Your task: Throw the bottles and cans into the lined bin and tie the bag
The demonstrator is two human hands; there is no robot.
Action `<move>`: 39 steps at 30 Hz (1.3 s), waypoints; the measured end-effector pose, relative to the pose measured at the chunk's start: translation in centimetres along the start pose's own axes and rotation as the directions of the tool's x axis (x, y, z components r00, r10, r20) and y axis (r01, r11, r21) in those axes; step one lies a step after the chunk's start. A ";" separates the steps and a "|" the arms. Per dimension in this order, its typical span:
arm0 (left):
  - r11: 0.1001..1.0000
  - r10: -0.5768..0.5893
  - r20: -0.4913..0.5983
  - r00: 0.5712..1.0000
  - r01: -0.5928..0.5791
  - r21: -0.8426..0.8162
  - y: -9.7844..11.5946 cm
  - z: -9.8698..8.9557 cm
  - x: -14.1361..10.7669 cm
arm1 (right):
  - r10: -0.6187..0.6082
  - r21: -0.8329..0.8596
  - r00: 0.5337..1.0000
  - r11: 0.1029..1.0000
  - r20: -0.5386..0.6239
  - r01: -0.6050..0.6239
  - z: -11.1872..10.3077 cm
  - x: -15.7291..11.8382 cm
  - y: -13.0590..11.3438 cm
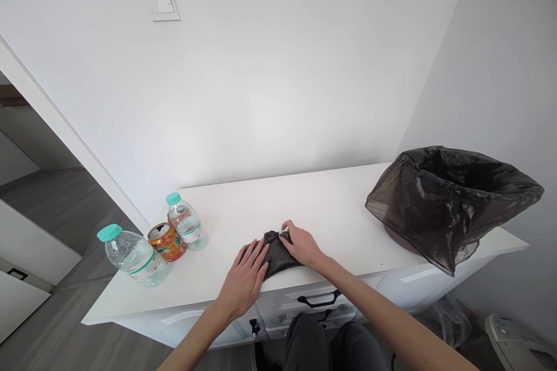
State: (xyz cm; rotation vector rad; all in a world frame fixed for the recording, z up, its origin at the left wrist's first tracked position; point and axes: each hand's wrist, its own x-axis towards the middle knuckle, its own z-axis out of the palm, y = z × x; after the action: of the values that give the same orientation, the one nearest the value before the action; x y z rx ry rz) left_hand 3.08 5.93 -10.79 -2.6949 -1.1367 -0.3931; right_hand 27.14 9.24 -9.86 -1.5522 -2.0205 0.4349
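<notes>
A folded black plastic bundle (281, 259) lies near the front edge of the white cabinet top, with a bunched part at its upper side. My left hand (244, 279) rests flat on the bundle's left part, fingers stretched out. On its right side, my right hand (302, 244) touches the bundle with bent fingers, thumb and fingertips by the bunched part; whether they pinch it is too small to tell. At the right end of the top, a bin (402, 240) is lined with an open black bag (439, 203).
At the left end of the white top (243, 203) stand a large bottle (137, 258), an orange can (169, 242) and a smaller bottle (189, 225), with another can partly hidden behind. A wall (278, 69) rises behind. Black drawer handles (319, 299) jut out below the front edge.
</notes>
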 end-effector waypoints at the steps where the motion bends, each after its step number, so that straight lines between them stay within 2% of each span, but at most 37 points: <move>1: 1.000 0.000 0.009 1.000 0.000 -0.008 0.0 -0.1 0.0 | 0.004 -0.005 1.000 1.000 -0.011 -0.005 0.0 0.0 -0.1; 3: 0.999 0.002 0.026 1.000 -0.001 -0.034 0.0 -0.4 -0.1 | 0.036 -0.031 0.997 0.999 -0.069 -0.039 -0.3 -0.4 -0.7; 5: 0.996 0.017 0.045 0.999 -0.013 -0.088 -0.3 -1.1 -0.3 | 0.038 -0.102 0.979 0.993 -0.199 -0.060 -0.7 -1.5 -1.9; 7: 0.986 0.028 0.063 0.998 -0.017 -0.167 -1.1 -1.9 -0.6 | -0.056 -0.212 0.945 0.977 -0.321 -0.014 -0.8 -3.3 -3.7; 8: 0.978 0.022 0.070 0.997 -0.007 -0.210 -1.7 -2.3 -0.9 | -0.126 -0.266 0.931 0.963 -0.344 0.033 -0.6 -4.4 -4.7; 9: 0.968 0.003 0.075 0.997 0.016 -0.251 -2.3 -2.5 -1.2 | -0.193 -0.307 0.924 0.948 -0.331 0.088 -0.2 -5.5 -5.7; 11: 0.944 -0.082 0.072 0.994 0.100 -0.314 -3.6 -2.7 -1.8 | -0.239 -0.336 0.936 0.931 -0.257 0.145 0.9 -7.6 -7.4; 13: 0.913 -0.209 0.047 0.977 0.212 -0.350 -4.6 -2.4 -2.4 | -0.182 -0.320 0.969 0.939 -0.165 0.122 2.5 -8.8 -8.5; 15: 0.881 -0.322 0.003 0.947 0.301 -0.365 -5.0 -1.8 -2.7 | -0.075 -0.293 0.994 0.955 -0.083 0.047 4.0 -9.0 -8.9; 17: 0.861 -0.385 -0.047 0.922 0.341 -0.378 -5.0 -1.4 -2.9 | 0.013 -0.277 0.999 0.961 -0.040 -0.024 5.0 -8.6 -8.8; 19: 0.847 -0.417 -0.084 0.905 0.353 -0.397 -4.8 -1.3 -2.8 | 0.047 -0.278 0.998 0.959 -0.036 -0.056 5.5 -8.0 -8.4; 24: 0.788 -0.494 -0.089 0.865 0.402 -0.467 -4.5 -1.9 -2.5 | 0.063 -0.313 0.997 0.947 -0.039 -0.072 5.3 -6.5 -6.5; 29: 0.707 -0.569 -0.053 0.821 0.455 -0.541 -4.8 -2.6 -2.2 | 0.131 -0.308 0.991 0.943 -0.012 -0.129 3.8 -4.8 -2.7; 36: 0.673 -0.592 -0.028 0.805 0.475 -0.566 -4.7 -3.1 -1.9 | 0.176 -0.364 0.977 0.908 -0.117 -0.207 0.6 -2.2 4.9; 39: 0.667 -0.598 -0.016 0.802 0.486 -0.564 -4.6 -3.2 -1.7 | 0.259 -0.395 0.956 0.871 -0.137 -0.292 -1.4 -0.5 9.1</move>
State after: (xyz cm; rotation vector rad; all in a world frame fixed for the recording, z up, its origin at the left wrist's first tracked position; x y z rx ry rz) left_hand -1.89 7.10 -8.01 -2.5531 -2.0219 -1.2223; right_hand 35.20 11.21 -13.93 -2.0939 -1.9159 0.0417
